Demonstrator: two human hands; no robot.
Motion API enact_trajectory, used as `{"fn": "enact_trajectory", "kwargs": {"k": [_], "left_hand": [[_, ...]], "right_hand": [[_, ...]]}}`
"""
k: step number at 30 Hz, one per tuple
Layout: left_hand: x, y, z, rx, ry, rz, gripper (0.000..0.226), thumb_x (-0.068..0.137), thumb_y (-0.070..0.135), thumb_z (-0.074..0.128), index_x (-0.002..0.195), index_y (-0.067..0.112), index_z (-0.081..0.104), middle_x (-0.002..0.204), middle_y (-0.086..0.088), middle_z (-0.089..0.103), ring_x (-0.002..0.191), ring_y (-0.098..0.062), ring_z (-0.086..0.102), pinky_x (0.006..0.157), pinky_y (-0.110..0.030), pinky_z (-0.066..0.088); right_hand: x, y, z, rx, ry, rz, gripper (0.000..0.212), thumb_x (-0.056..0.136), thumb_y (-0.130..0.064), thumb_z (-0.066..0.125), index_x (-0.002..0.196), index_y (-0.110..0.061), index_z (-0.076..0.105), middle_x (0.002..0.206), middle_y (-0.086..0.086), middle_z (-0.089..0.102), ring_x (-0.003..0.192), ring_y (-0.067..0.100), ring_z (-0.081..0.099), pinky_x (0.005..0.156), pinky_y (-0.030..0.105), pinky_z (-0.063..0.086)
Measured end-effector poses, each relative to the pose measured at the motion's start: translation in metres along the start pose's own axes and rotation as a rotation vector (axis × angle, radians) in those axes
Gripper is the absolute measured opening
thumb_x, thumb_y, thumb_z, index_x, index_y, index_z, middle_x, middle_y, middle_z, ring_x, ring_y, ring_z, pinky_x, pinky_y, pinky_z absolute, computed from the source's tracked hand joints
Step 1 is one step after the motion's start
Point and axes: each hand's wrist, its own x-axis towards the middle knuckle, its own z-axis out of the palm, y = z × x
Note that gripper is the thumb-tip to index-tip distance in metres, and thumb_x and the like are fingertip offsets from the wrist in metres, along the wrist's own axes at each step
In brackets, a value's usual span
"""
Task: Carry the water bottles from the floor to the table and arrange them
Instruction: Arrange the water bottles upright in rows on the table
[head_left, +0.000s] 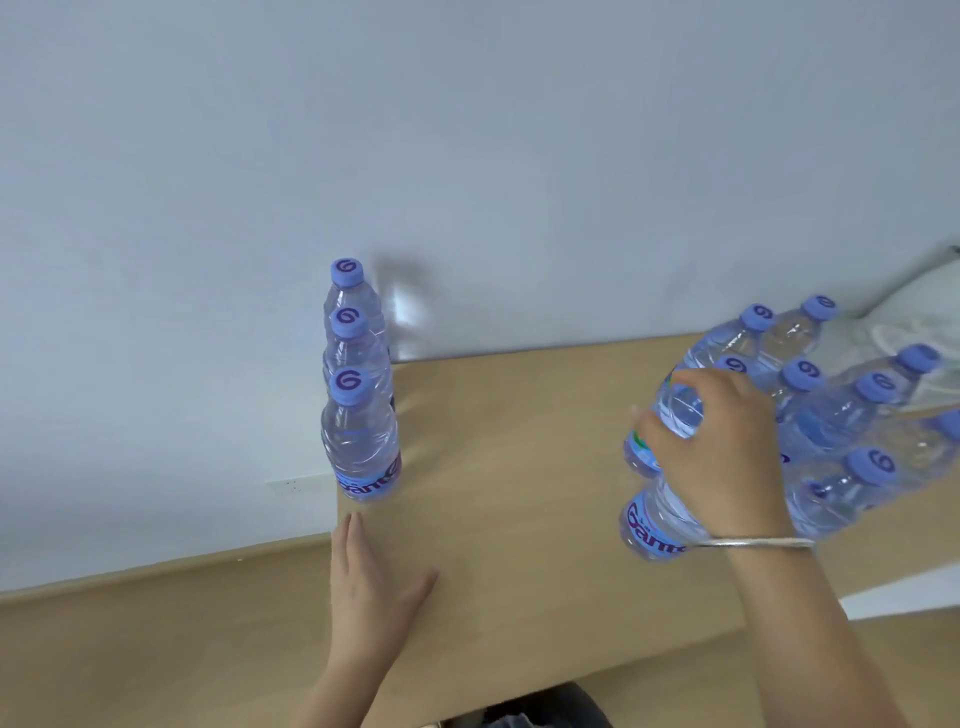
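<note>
Bottle (675, 415) gripped by right hand (722, 452), bottle cluster (852, 415) crowding behind

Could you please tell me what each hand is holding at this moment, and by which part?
The right hand grips a water bottle by its top; the left hand holds nothing.

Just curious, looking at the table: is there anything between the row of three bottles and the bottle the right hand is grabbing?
Nothing: the head view shows only bare table between the row of three bottles and the bottle in the right hand.
</note>
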Motion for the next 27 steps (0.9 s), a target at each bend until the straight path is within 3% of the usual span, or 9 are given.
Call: {"fn": "enact_trajectory", "kwargs": {"k": [3, 5, 9, 14, 16, 19, 22, 24, 27], "left_hand": [[-0.009, 0.015, 0.014, 0.074, -0.046, 0.092, 0.102, 0.069, 0.038, 0.078, 0.147, 0.014, 0.017, 0.156, 0.003, 0.016, 0.143, -0.012, 0.014, 0.113, -0.027, 0.019], [-0.015, 0.030, 0.026, -0.008, -0.117, 0.114, 0.097, 0.071, 0.029, 0.079, 0.146, 0.012, 0.020, 0.153, -0.003, 0.023, 0.142, -0.015, 0.018, 0.113, -0.027, 0.019], [-0.021, 0.064, 0.049, -0.063, -0.224, 0.148, 0.090, 0.072, 0.025, 0.079, 0.143, 0.010, 0.027, 0.147, -0.004, 0.034, 0.136, -0.015, 0.030, 0.106, -0.017, 0.019], [-0.024, 0.085, 0.060, 0.059, -0.338, 0.245, 0.087, 0.074, 0.043, 0.073, 0.144, 0.020, 0.028, 0.147, 0.007, 0.035, 0.134, -0.008, 0.033, 0.100, -0.011, 0.019], [-0.025, 0.089, 0.059, 0.057, -0.335, 0.260, 0.082, 0.074, 0.043, 0.073, 0.141, 0.022, 0.033, 0.142, 0.010, 0.040, 0.132, -0.006, 0.037, 0.097, -0.007, 0.020], [-0.028, 0.095, 0.053, 0.016, -0.324, 0.271, 0.078, 0.071, 0.044, 0.076, 0.137, 0.024, 0.039, 0.135, 0.014, 0.046, 0.128, -0.004, 0.041, 0.095, -0.007, 0.023], [-0.032, 0.106, 0.042, -0.028, -0.383, 0.303, 0.096, 0.062, 0.049, 0.080, 0.142, 0.029, 0.030, 0.136, 0.023, 0.036, 0.128, 0.004, 0.033, 0.099, -0.009, 0.022], [-0.036, 0.121, 0.030, -0.131, -0.422, 0.330, 0.100, 0.055, 0.047, 0.084, 0.139, 0.034, 0.030, 0.136, 0.025, 0.037, 0.123, 0.007, 0.038, 0.099, -0.011, 0.029], [-0.043, 0.136, 0.014, -0.456, -0.424, 0.286, 0.085, 0.049, 0.024, 0.086, 0.124, 0.022, 0.045, 0.112, 0.003, 0.062, 0.097, -0.010, 0.061, 0.083, -0.030, 0.052]], "right_hand": [[-0.002, 0.046, -0.010, -0.052, -0.016, 0.163, 0.056, 0.071, -0.024, 0.077, 0.117, -0.002, 0.054, 0.115, 0.019, 0.057, 0.112, 0.036, 0.046, 0.094, 0.036, 0.032], [-0.010, 0.063, -0.004, 0.098, -0.060, 0.300, 0.064, 0.071, -0.026, 0.078, 0.124, -0.007, 0.049, 0.120, 0.011, 0.055, 0.115, 0.030, 0.048, 0.093, 0.036, 0.037], [-0.028, 0.073, 0.016, 0.488, 0.063, 0.435, 0.042, 0.071, -0.024, 0.078, 0.106, -0.016, 0.055, 0.098, -0.005, 0.060, 0.097, 0.017, 0.058, 0.081, 0.025, 0.038], [-0.027, 0.078, 0.024, 0.534, 0.042, 0.303, 0.013, 0.083, -0.024, 0.067, 0.079, -0.015, 0.059, 0.074, -0.009, 0.063, 0.070, -0.008, 0.056, 0.067, 0.010, 0.039], [-0.021, 0.074, 0.022, 0.512, -0.015, 0.246, 0.021, 0.082, -0.026, 0.068, 0.070, -0.014, 0.056, 0.065, -0.009, 0.060, 0.063, -0.005, 0.055, 0.058, 0.005, 0.037], [-0.010, 0.056, 0.012, 0.522, -0.064, 0.188, 0.031, 0.080, -0.033, 0.068, 0.068, -0.006, 0.059, 0.060, 0.000, 0.062, 0.059, 0.006, 0.055, 0.057, 0.010, 0.039], [0.004, 0.021, -0.007, 0.541, -0.127, 0.081, 0.042, 0.080, -0.038, 0.067, 0.054, -0.010, 0.051, 0.042, -0.006, 0.046, 0.045, 0.005, 0.043, 0.049, 0.012, 0.035], [0.010, -0.004, -0.020, 0.578, -0.164, 0.016, 0.048, 0.078, -0.047, 0.065, 0.051, -0.011, 0.049, 0.038, -0.008, 0.042, 0.042, 0.005, 0.040, 0.047, 0.013, 0.034], [0.017, -0.038, -0.036, 0.605, -0.185, -0.026, 0.057, 0.069, -0.062, 0.055, 0.062, -0.006, 0.059, 0.048, -0.003, 0.051, 0.047, 0.007, 0.044, 0.049, 0.016, 0.036]]}}
